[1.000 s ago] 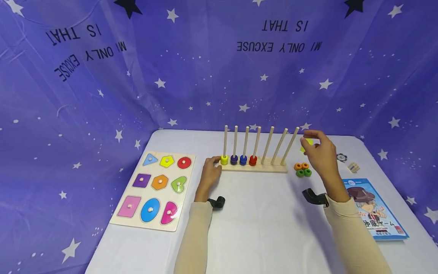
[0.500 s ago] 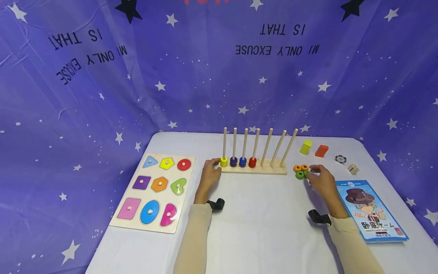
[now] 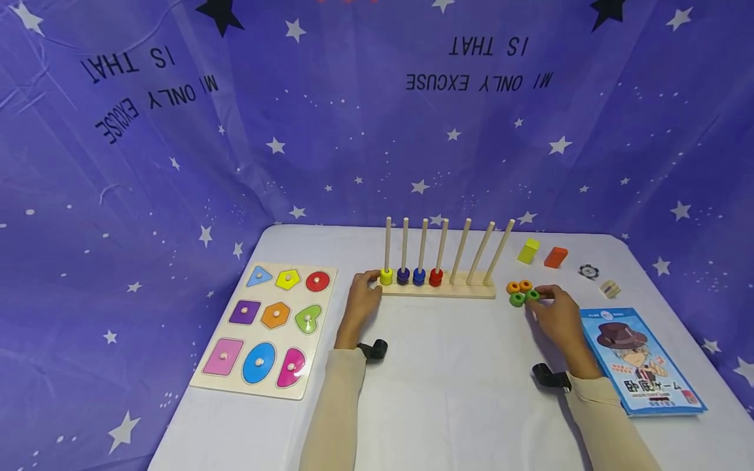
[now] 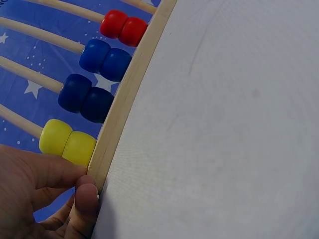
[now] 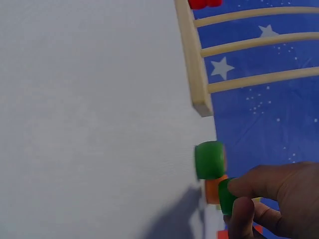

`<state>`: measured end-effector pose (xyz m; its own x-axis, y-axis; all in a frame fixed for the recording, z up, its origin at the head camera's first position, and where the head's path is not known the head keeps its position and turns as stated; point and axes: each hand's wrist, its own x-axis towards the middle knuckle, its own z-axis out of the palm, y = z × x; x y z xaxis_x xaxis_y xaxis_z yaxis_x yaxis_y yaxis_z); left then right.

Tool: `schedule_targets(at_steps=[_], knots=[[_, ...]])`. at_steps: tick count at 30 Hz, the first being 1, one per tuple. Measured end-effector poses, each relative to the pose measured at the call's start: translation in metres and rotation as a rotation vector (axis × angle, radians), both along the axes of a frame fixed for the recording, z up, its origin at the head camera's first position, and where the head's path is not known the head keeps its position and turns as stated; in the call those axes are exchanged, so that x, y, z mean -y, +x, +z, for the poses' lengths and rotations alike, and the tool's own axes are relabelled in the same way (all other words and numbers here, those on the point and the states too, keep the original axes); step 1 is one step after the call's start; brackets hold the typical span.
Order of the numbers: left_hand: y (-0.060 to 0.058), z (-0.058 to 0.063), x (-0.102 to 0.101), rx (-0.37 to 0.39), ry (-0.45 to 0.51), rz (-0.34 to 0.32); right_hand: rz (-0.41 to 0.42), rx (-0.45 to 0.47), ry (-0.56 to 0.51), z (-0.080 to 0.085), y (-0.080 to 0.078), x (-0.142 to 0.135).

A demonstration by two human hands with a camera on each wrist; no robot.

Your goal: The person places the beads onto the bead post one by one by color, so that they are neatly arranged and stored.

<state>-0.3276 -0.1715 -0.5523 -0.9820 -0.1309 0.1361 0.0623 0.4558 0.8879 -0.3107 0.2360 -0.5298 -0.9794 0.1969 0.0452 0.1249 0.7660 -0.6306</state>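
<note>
Peg rack: its wooden base lies across the white table in front of you, with seven pegs standing up from it.
On the pegs: from the rack's left end you have a yellow pair, a dark blue pair, a blue pair and a red pair of beads, all down at the base.
Left hand: you pinch the rack's left end between thumb and fingers, beside the yellow pair.
Right hand: just past the rack's right end, you grip one green bead between thumb and finger; whether it touches the table, you cannot tell.
Right of the rack: a second green bead and two orange beads sit close together near your fingertips.
Farther right of the rack: yellow block, orange-red block, round chip.
Right of the rack, nearer you: blue book.
Left of the rack: puzzle board, with nine knobbed shapes.
</note>
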Motion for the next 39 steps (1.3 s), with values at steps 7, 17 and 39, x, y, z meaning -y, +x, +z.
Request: schedule_targets(at_steps=[7,17,39], knots=[[0.001,0.000,0.000,0.003,-0.001,0.004,0.032,-0.171,0.015,0.060,0.001,0.018],[0.000,-0.001,-0.001,0.038,0.006,0.009,0.130,-0.368,-0.025,0.163,-0.003,0.077],[0.000,-0.001,0.000,0.040,0.014,0.003,0.328,-0.282,0.005,0.169,-0.030,0.132]])
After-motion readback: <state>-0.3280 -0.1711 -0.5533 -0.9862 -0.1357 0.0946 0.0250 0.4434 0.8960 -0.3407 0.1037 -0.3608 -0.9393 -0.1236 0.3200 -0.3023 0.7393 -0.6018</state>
